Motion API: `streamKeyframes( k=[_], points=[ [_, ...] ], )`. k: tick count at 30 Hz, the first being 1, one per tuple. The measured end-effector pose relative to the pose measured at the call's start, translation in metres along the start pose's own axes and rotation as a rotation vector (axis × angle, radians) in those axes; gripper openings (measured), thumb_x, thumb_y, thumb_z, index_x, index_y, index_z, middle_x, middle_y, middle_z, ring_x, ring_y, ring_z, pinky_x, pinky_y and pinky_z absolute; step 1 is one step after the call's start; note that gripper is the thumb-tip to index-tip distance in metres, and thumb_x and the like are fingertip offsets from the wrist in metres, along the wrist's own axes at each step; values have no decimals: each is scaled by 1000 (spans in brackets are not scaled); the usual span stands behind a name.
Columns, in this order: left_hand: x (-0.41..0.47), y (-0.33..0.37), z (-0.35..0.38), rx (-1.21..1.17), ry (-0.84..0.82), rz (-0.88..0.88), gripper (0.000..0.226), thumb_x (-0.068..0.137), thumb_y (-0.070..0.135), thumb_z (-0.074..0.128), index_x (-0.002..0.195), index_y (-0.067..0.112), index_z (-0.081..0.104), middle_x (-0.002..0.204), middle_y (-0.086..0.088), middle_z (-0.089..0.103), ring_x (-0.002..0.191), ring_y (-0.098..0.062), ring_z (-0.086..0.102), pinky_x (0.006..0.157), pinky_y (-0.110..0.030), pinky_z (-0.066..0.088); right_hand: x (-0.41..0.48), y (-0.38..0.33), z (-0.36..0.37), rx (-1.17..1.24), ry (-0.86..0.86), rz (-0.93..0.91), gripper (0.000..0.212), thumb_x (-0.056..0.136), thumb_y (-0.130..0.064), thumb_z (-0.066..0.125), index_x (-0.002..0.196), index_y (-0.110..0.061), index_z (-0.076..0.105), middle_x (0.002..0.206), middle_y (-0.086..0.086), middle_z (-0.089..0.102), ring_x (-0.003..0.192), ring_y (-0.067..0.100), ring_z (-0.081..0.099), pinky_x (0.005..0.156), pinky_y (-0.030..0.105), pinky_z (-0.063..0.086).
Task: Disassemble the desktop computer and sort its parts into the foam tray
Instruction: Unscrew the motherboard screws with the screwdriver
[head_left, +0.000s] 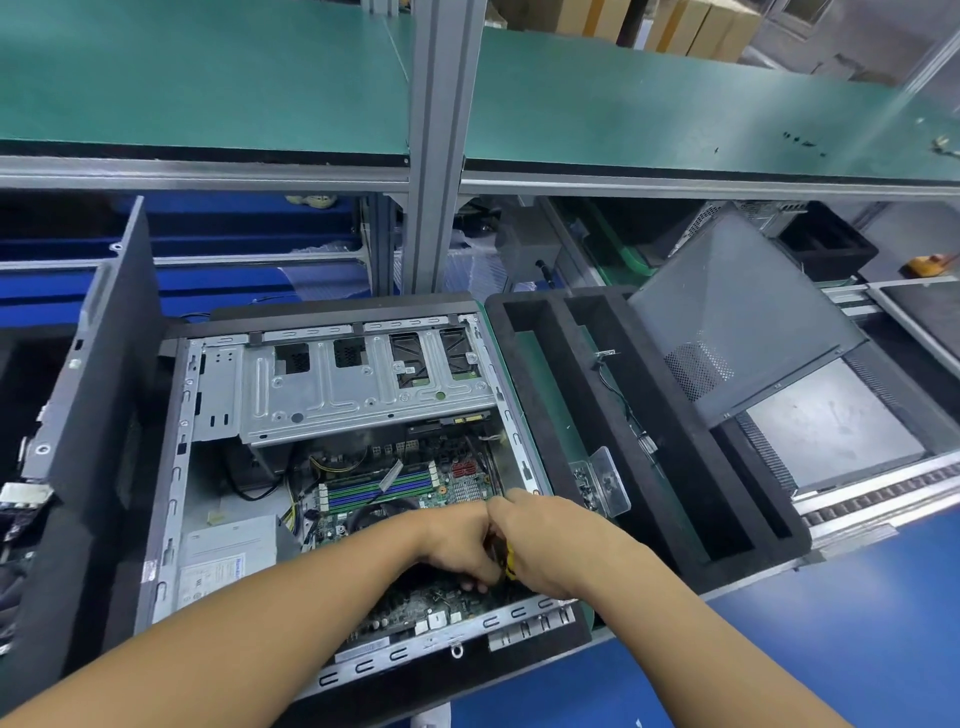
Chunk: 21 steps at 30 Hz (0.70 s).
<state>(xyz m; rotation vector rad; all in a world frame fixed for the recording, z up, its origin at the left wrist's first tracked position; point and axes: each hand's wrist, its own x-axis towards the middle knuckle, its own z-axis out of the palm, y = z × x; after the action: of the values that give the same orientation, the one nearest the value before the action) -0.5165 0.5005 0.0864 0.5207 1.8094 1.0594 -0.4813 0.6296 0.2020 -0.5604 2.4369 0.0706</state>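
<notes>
Over the motherboard (457, 491), the left hand (457, 543) and right hand (545, 545) meet, the right seemingly gripping a yellow tool (510, 564).

Around the workstation: a shelf overhead, the counter below, stock behind.

A green-matted shelf (208, 78) runs across the top on a metal frame, split by a grey aluminium post (441, 130) standing upright near the middle. A few small dark bits (802, 140) lie on its right half. Behind the shelf, brown cardboard boxes (691, 26) stand in a row. Under the shelf, clear bubble wrap (322, 270) lies beside the post. At the far right an orange tool (927, 262) rests near a spare black foam insert (826, 244). A ribbed track (883, 499) in a metal rail edges the blue counter (857, 623) at the near right.
</notes>
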Motion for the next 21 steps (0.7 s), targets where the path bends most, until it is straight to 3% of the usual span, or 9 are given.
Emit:
streamKeyframes(
  k=[3,7,9,12,16,21],
  points=[
    [1,-1,-2,-57,-40,22,17,80,-4,67,79,13,67,60,6,69,58,-9,67,54,-20,55,-2,1,-1,-11,-4,-12,37,91,-10,57,125,-14,46,116,7,48,105,32,57,80,41,48],
    [3,-2,0,-73,-12,62,10,79,4,78,86,5,71,61,9,68,56,-9,64,56,-24,57,-5,1,0,32,8,2,36,92,-26,55,124,-13,46,118,8,48,107,32,56,81,39,45],
    [2,1,0,-32,-6,89,16,76,10,81,76,23,71,62,15,68,56,-3,63,54,-19,54,-4,0,1,41,48,20,35,96,-35,50,123,-13,46,119,9,51,108,33,57,80,39,45],
    [-1,6,0,54,-18,129,19,73,22,85,73,34,70,67,24,67,58,4,61,56,-12,47,-1,-2,4,-41,94,42,38,100,-40,47,125,-11,49,118,13,58,106,34,59,71,37,41],
    [-1,6,-1,-23,-40,85,29,74,8,84,68,35,72,70,15,70,66,-9,65,57,-23,54,-1,-3,5,-106,106,18,37,99,-32,46,129,-10,49,117,16,60,104,36,60,70,37,42],
    [-2,7,-4,-82,-49,52,34,76,-4,77,69,28,73,73,11,72,69,-7,69,58,-21,55,-3,-1,3,-41,55,0,37,90,-21,54,126,-11,49,120,11,58,108,33,59,87,43,52]
  ],
)
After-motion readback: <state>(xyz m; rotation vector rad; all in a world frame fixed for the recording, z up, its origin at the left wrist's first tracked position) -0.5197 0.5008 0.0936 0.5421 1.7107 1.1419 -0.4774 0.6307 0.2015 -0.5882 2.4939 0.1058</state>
